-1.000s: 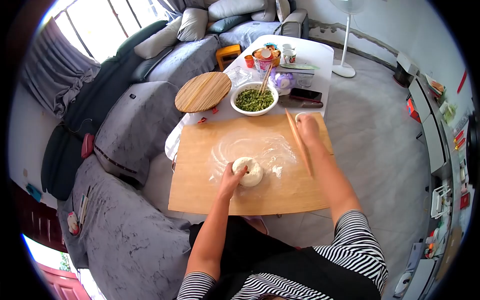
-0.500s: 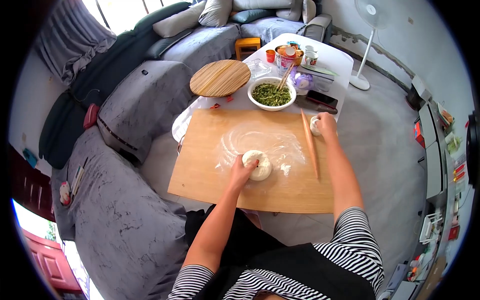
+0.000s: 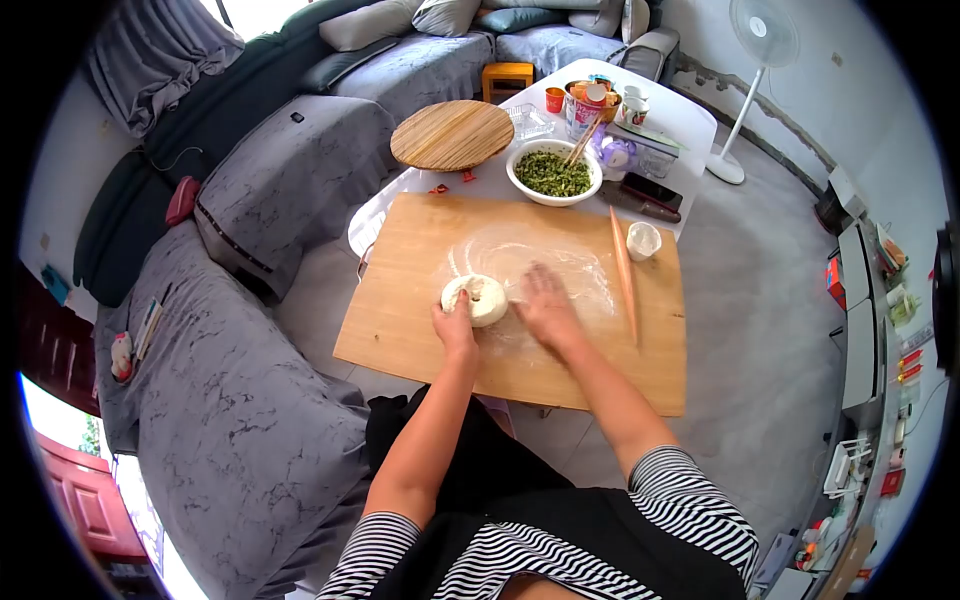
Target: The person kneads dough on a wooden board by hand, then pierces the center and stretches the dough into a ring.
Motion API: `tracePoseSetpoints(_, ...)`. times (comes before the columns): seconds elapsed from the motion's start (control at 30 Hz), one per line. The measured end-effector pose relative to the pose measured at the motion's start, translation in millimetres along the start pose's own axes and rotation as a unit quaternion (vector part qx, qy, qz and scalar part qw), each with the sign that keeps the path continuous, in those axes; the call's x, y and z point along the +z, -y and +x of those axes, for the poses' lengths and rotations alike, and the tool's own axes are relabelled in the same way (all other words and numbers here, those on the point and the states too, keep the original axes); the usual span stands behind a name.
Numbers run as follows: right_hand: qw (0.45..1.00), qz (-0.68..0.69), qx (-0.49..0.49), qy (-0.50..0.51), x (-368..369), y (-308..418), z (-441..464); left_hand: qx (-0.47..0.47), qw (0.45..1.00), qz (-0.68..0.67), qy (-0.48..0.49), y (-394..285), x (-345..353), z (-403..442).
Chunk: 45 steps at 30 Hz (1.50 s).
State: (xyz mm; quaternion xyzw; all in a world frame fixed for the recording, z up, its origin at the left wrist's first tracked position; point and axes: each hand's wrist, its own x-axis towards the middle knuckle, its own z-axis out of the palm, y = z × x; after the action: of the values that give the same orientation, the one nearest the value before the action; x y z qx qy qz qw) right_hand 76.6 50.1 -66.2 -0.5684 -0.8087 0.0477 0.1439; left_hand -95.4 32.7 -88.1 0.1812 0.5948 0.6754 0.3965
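A ring of white dough [image 3: 487, 303] with a hole in it rests on the wooden board [image 3: 390, 300]. My left hand [image 3: 455, 318] grips its left side, thumb at the hole. To the right of the dough, my right hand [image 3: 547, 308] lies flat on the floured patch, fingers stretched out and slightly blurred, holding nothing. Beyond it a thin rolling pin [image 3: 625, 280] lies lengthwise on the board. A small white cup [image 3: 643, 241], pale inside, stands at the board's upper right.
Behind the board, a white bowl of chopped green filling [image 3: 553, 175] with chopsticks stands on the white table [image 3: 690, 150]. Beside it are a round slatted lid [image 3: 452, 135], a dark phone [image 3: 650, 190] and several cups and containers. A grey-covered sofa [image 3: 240, 400] runs along the left.
My right hand has let go of the small cup and moved left onto the floured board. My left hand has shifted the dough ring a little to the left.
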Motion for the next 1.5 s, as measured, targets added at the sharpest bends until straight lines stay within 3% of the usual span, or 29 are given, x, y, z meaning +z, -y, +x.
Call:
tracePoseSetpoints(0.07,0.993,0.055,-0.101,0.026,4,28,-3,-0.023,0.996,-0.074,-0.038,-8,-2,0)
tracePoseSetpoints(0.1,0.993,0.057,-0.102,0.023,-1,32,-8,-0.019,0.996,-0.073,-0.039,-12,-5,1)
tracePoseSetpoints(0.17,0.973,0.003,-0.212,0.095,-13,30,-26,-0.018,0.995,-0.092,-0.012,-19,-15,2)
tracePoseSetpoints(0.23,0.973,0.010,-0.213,0.086,-12,5,-34,-0.038,0.992,-0.114,0.027,-29,-22,-1)
tracePoseSetpoints(0.3,0.994,-0.063,-0.089,0.024,-9,-27,-29,-0.067,0.986,-0.135,0.074,-36,-25,-10)
tracePoseSetpoints(0.33,0.994,-0.066,-0.086,0.025,4,-41,-21,-0.091,0.979,-0.125,0.135,-40,-22,-14)
tracePoseSetpoints(0.4,0.981,0.186,-0.058,-0.025,33,-68,3,-0.125,0.958,-0.117,0.232,-42,-14,-20)
tracePoseSetpoints(0.43,0.981,0.183,-0.059,-0.026,16,-56,1,-0.124,0.957,-0.119,0.234,-39,-10,-24)
tracePoseSetpoints(0.47,0.874,0.480,0.056,0.044,-16,-27,-1,-0.136,0.947,-0.119,0.264,-34,-5,-24)
tracePoseSetpoints(0.5,0.664,0.721,0.162,0.110,-34,-7,0,-0.148,0.937,-0.118,0.294,-32,-1,-25)
tracePoseSetpoints(0.53,0.647,0.737,0.131,0.141,-26,-5,3,-0.153,0.936,-0.108,0.298,-31,3,-24)
tracePoseSetpoints(0.57,0.648,0.737,0.130,0.142,-26,-6,5,-0.152,0.936,-0.109,0.297,-31,4,-23)
tracePoseSetpoints(0.63,0.712,0.668,0.074,0.205,-27,-11,8,-0.093,0.924,0.022,0.371,-37,6,-22)
tracePoseSetpoints(0.67,0.718,0.658,0.058,0.220,-28,-14,11,-0.039,0.919,0.070,0.386,-33,8,-17)
tracePoseSetpoints(0.7,0.716,0.659,0.060,0.222,-32,-15,13,-0.042,0.919,0.071,0.385,-34,9,-16)
tracePoseSetpoints(0.77,0.743,0.632,0.083,0.201,-39,-16,12,0.120,0.874,0.216,0.419,-38,11,-16)
tracePoseSetpoints(0.9,0.758,0.622,0.086,0.178,-34,-24,11,0.176,0.844,0.312,0.400,-41,16,-12)
tracePoseSetpoints(0.97,0.749,0.635,0.109,0.153,-29,-29,7,0.264,0.813,0.376,0.358,-36,19,-9)
tracePoseSetpoints(1.0,0.750,0.635,0.109,0.152,-27,-29,8,0.264,0.813,0.375,0.359,-39,21,-7)
tracePoseSetpoints(1.07,0.672,0.723,0.112,0.117,-22,-29,7,0.052,0.861,0.204,0.464,-46,21,-5)
tracePoseSetpoints(1.1,0.672,0.722,0.114,0.116,-28,-28,5,0.051,0.860,0.203,0.465,-50,20,-10)
tracePoseSetpoints(1.17,0.633,0.751,0.111,0.150,-40,-25,5,-0.123,0.864,0.041,0.486,-59,17,-18)
tracePoseSetpoints(1.3,0.617,0.756,0.101,0.196,-41,-31,2,-0.039,0.853,0.181,0.487,-44,20,-12)
tracePoseSetpoints(1.37,0.653,0.712,0.089,0.243,-60,-29,-5,0.009,0.852,0.212,0.479,-38,22,-7)
tracePoseSetpoints(1.5,0.631,0.747,0.105,0.179,-63,-53,-4,-0.003,0.860,0.106,0.499,-45,30,-14)
